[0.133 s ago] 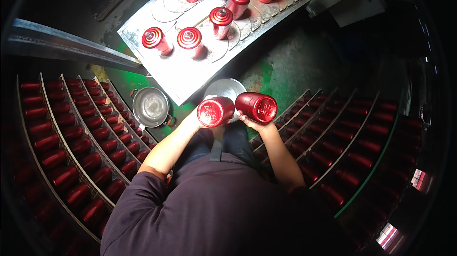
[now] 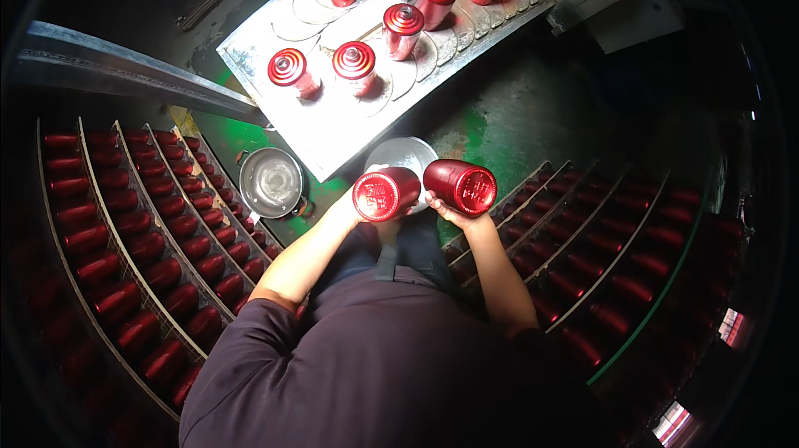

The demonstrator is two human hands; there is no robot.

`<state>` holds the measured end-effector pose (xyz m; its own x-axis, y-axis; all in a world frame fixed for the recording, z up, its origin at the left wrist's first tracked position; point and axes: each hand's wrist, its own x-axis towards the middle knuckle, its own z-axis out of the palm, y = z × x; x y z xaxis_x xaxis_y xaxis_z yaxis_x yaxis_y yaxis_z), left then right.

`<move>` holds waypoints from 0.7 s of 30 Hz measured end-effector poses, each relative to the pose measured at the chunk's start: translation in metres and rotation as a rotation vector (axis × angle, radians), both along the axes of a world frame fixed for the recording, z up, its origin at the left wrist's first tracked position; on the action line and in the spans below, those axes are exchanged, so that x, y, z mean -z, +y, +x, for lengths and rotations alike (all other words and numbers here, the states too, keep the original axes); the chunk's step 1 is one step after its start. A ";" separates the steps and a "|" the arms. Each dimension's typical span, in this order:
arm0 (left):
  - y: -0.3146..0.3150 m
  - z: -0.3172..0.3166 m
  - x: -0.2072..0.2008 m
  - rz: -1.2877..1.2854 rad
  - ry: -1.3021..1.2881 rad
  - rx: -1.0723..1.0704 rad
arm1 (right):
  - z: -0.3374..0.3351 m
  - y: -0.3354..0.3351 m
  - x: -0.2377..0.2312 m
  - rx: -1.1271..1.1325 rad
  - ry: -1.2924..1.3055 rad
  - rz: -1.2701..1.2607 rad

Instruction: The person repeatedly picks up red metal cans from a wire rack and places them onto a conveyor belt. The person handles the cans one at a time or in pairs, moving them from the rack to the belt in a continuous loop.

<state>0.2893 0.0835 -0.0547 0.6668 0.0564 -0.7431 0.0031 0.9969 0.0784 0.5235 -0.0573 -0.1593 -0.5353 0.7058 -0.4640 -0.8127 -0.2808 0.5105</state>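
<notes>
My left hand (image 2: 351, 206) is closed round a shiny red glass bottle (image 2: 386, 194), its round embossed base facing up toward me. A second red bottle (image 2: 460, 187) lies in my right hand (image 2: 450, 213), tilted so its base points to the right. The two bottles are held side by side, slightly apart, in front of my body. Their necks are hidden, as are parts of the fingers behind the glass. Beneath them is a pale round basin (image 2: 401, 151), partly covered by the bottles.
Ahead stands a brightly lit metal table (image 2: 320, 144) with several upright red bottles (image 2: 354, 67) on round plates. A two-handled metal pot (image 2: 272, 183) sits to its left. Racks of red bottles flank me on the left (image 2: 154, 231) and right (image 2: 599, 261). A metal beam (image 2: 133, 69) reaches in from the left.
The view has shifted slightly, so the table and bottles appear a little farther right. Both hands keep the same bottles, with hardly any change in pose.
</notes>
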 end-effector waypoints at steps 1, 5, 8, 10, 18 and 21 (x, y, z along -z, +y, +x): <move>-0.001 -0.003 -0.004 0.094 -0.055 0.053 | 0.000 -0.002 -0.004 -0.014 -0.024 0.004; 0.005 -0.017 0.012 -0.255 -0.259 -0.101 | 0.005 -0.005 -0.010 0.000 0.018 0.034; 0.012 -0.040 0.026 0.147 -0.247 0.010 | 0.001 0.008 -0.010 -0.017 -0.343 0.018; 0.019 -0.058 0.023 0.173 -0.172 -0.191 | -0.002 0.018 -0.017 -0.048 -0.560 0.034; 0.108 -0.147 -0.068 1.132 0.381 -0.223 | -0.020 0.061 -0.085 0.006 -1.285 0.161; 0.132 -0.153 -0.082 1.623 0.950 -0.057 | -0.043 0.085 -0.110 -0.026 -1.664 0.254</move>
<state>0.1359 0.2153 0.0271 0.0919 0.9955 -0.0240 0.5802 -0.0339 0.8137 0.4806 0.0280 -0.0491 0.3732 0.8459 -0.3811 -0.3781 -0.2364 -0.8951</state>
